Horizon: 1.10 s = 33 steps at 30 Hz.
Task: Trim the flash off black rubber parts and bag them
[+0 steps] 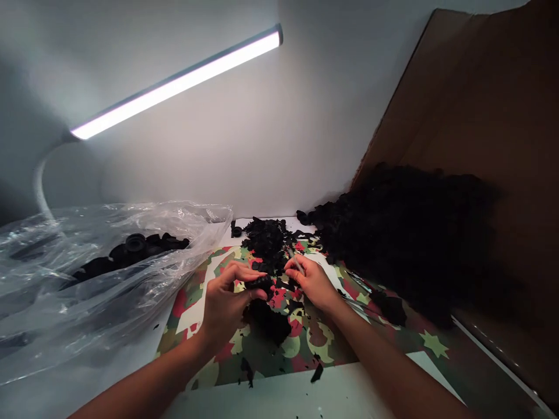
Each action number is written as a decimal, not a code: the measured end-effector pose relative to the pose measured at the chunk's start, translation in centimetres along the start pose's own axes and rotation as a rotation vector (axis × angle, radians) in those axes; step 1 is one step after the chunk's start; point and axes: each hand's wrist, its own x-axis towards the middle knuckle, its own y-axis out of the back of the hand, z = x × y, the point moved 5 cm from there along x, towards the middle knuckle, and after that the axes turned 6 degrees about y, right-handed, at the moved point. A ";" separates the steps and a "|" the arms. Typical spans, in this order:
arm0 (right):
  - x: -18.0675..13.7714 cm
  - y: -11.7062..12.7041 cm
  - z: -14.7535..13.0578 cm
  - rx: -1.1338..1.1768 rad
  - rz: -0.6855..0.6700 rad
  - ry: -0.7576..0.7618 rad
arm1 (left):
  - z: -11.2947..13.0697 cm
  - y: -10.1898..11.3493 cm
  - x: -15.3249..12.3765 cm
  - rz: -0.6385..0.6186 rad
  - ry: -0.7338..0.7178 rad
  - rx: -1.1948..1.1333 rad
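My left hand [229,291] is closed around a small black rounded part [261,284], thumb below and fingers on top. To its right, my right hand [311,278] pinches a thin, pale, pen-like tool [296,261] whose tip points up and left. A small gap separates the tool from the black part. Below the left hand lies a dark clump of black scraps [271,323]. Beyond both hands rises a heap of black trimmings [267,235]. Everything rests on a patterned sheet [297,346] in red, green and cream.
A clear plastic bag [109,308] holding black ring-shaped parts [135,243] spreads at the left. On the right, a large black pile [406,233] leans against a cardboard sheet [458,105]. A lit bar lamp [179,84] hangs above. Another black scrap [317,373] lies near the front.
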 end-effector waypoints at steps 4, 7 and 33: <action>-0.9 -0.7 -1.2 0.023 -0.077 0.058 | -1.3 0.3 0.9 -0.005 0.199 -0.084; -1.5 -0.5 -2.4 0.026 -0.055 0.127 | -2.0 0.0 0.9 -0.029 0.312 -0.133; -5.0 -0.9 -7.5 0.076 -0.140 0.580 | -2.8 -1.0 0.2 -0.226 0.498 0.007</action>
